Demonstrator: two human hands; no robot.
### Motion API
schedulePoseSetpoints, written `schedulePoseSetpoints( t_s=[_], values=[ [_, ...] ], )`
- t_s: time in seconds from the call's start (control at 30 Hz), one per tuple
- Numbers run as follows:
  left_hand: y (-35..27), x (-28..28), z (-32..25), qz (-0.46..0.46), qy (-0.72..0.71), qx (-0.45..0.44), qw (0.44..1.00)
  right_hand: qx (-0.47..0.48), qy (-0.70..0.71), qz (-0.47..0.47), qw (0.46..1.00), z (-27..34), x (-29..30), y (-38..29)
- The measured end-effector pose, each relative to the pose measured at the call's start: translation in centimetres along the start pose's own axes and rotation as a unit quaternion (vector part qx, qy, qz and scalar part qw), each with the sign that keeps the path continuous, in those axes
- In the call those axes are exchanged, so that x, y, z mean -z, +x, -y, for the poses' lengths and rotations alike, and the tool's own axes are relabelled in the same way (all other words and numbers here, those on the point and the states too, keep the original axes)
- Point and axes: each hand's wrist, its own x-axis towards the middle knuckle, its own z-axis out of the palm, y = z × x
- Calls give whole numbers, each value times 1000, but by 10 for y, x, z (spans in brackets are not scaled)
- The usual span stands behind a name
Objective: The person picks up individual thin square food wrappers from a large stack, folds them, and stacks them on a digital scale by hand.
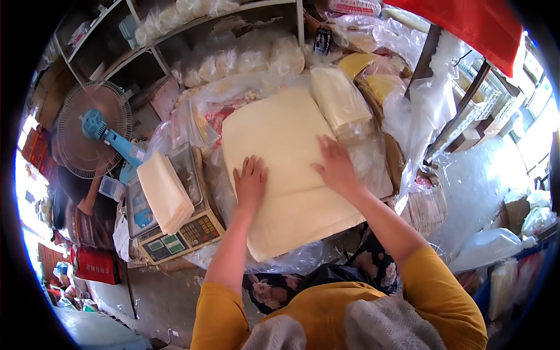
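A large cream-coloured sheet of thin, flat material (280, 127) lies spread before me, its near end overhanging the table edge. My left hand (251, 180) rests flat on its left part, fingers apart. My right hand (336, 164), slightly blurred, is at its right side, fingers spread, holding nothing. Whether the sheet is one layer or several I cannot tell. To the left, a folded stack of similar pale sheets (164, 192) lies on the metal pan of a digital scale (181, 238). A plastic-wrapped bundle of cream sheets (340, 101) lies beyond my right hand.
A blue electric fan (94, 127) stands at the left, near another person's arm (90, 197). Bagged goods (253, 59) line the back below a shelf (210, 17). A dark post (459, 109), loose plastic film (420, 118) and a tied stack (426, 210) are at the right.
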Motion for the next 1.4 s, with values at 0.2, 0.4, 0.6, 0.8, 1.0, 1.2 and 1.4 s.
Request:
schedulePoseSetpoints(
  t_s=[0.2,0.4,0.6,0.8,1.0,1.2,1.4],
  values=[
    [9,27,-7,48,56,-37,997,73,-51,20,996,3,-15,-7],
    [-10,73,-36,196,53,25,979,-197,327,190,905,-2,26,-42],
    [-51,109,-59,300,-333,165,879,-293,651,185,675,60,19,-50],
    [-88,142,-20,-96,-719,220,652,-233,723,257,597,135,80,-6],
    [-58,222,105,-256,-613,272,696,-90,613,326,714,114,63,-25],
    [-78,186,214,-209,-585,364,694,-167,609,395,667,125,82,-42],
    [-70,165,205,-207,-610,341,685,-176,630,342,675,97,79,-52]
  ],
)
